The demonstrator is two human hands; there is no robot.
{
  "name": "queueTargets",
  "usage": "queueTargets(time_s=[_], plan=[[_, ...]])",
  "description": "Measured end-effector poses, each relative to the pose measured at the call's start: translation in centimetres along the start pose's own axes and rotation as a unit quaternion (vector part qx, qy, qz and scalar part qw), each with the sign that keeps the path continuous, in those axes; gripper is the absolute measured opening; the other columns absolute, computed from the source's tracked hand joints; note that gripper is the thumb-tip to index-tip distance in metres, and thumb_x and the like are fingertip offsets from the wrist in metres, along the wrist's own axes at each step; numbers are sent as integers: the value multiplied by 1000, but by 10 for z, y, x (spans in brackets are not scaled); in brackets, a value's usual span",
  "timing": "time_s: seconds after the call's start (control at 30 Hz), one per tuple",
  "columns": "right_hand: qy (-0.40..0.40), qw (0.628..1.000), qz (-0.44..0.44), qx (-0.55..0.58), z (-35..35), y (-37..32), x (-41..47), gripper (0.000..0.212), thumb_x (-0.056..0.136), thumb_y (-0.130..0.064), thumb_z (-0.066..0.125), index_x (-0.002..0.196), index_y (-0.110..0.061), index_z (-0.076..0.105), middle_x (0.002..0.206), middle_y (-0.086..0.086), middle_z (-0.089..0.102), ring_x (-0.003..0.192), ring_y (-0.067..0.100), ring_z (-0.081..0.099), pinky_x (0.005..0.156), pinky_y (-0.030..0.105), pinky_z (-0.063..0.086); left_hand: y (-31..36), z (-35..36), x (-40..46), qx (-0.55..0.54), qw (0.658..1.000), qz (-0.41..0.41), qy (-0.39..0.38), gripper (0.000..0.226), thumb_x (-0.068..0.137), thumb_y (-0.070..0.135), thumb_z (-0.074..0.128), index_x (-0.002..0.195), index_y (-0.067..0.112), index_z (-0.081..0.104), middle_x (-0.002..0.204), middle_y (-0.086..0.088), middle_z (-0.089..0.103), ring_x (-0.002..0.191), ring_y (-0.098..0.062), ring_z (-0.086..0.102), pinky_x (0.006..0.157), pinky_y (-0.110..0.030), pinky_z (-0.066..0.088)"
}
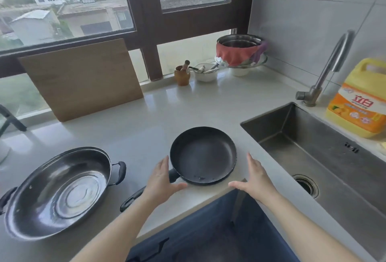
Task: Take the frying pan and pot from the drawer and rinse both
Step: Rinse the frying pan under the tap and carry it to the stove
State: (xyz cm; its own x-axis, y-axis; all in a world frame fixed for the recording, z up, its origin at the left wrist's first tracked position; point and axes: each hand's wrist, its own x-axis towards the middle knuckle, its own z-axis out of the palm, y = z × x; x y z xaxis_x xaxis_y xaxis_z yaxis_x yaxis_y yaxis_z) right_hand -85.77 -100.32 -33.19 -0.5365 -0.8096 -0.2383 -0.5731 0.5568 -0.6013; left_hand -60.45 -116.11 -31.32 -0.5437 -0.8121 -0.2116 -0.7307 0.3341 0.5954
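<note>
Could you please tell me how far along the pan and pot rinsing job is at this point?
Done: frying pan and pot sit out on the counter. In hand: nothing gripped; both open hands, left and right, flank the pan. Left: rinsing both; the sink holds neither, and no water shows at the faucet.

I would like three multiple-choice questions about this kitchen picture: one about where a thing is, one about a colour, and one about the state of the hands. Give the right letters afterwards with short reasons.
1. Where does the frying pan stand?
A. in the sink
B. on the counter, between the pot and the sink
C. on the window sill

2. What colour is the detergent bottle?
A. yellow with an orange label
B. blue
C. white

3. How are the hands?
A. both grip the pot
B. one holds the tap
C. both open, holding nothing

Answers: 1 B, the pan sits on the counter with the pot to its left and the sink to its right. 2 A, its body is yellow. 3 C, the left hand and right hand have straight fingers on either side of the pan.
</note>
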Motion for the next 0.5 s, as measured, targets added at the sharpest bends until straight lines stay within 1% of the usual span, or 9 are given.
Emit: queueTargets(time_s=[0.1,0.2,0.23,0.3,0.33,0.37,0.43,0.5], plan=[[-26,998,16,-57,1,-1,29,132,63,-61,80,156,-20,-4,162,1,10,148,20,14,115,37,26,-7,2,32,16,999,-7,-43,110,75,41,81,154,13,11,157,-5,23,145,-20,22,112,-30,26],[-55,995,11,-81,-2,-2,54,137,57,-61,81,156,-22,-6,163,-3,5,149,18,8,118,39,21,-15,1,56,25,997,-21,-63,115,69,46,84,152,8,14,155,-4,25,145,-21,21,112,-29,26],[-67,994,7,-85,-4,-3,61,139,56,-61,82,156,-22,-6,163,-4,3,149,17,6,118,39,20,-20,1,62,21,997,-21,-68,117,65,49,85,151,10,16,153,-1,27,145,-21,22,112,-30,27],[-93,991,-5,-95,-7,-4,74,144,51,-61,83,155,-25,-9,163,-5,1,150,17,5,119,40,19,-29,1,73,11,997,18,-76,109,55,58,86,142,27,29,138,13,40,137,-19,35,108,-31,38],[-106,989,-12,-97,-9,-4,79,146,49,-62,83,155,-26,-11,163,-6,0,149,17,4,119,41,19,-35,3,78,7,996,32,-84,108,51,61,85,140,35,30,132,18,43,131,-14,39,104,-32,41],[-117,988,-17,-95,-10,-4,83,148,46,-62,83,154,-27,-13,163,-7,0,149,17,5,119,41,19,-38,3,81,0,995,41,-92,113,49,63,84,143,40,27,131,22,43,128,-9,40,103,-32,41],[-130,987,-24,-86,-12,-5,89,152,43,-62,83,153,-29,-16,163,-8,2,149,16,6,119,42,17,-40,2,84,-18,994,52,-100,120,49,57,85,148,42,20,132,25,41,125,-5,36,102,-32,42],[-138,988,-24,-70,-11,-4,93,153,43,-62,84,153,-30,-18,163,-8,4,149,16,7,120,42,17,-38,1,90,-47,992,54,-102,117,51,46,88,147,44,20,132,28,39,125,-4,36,98,-31,46]])
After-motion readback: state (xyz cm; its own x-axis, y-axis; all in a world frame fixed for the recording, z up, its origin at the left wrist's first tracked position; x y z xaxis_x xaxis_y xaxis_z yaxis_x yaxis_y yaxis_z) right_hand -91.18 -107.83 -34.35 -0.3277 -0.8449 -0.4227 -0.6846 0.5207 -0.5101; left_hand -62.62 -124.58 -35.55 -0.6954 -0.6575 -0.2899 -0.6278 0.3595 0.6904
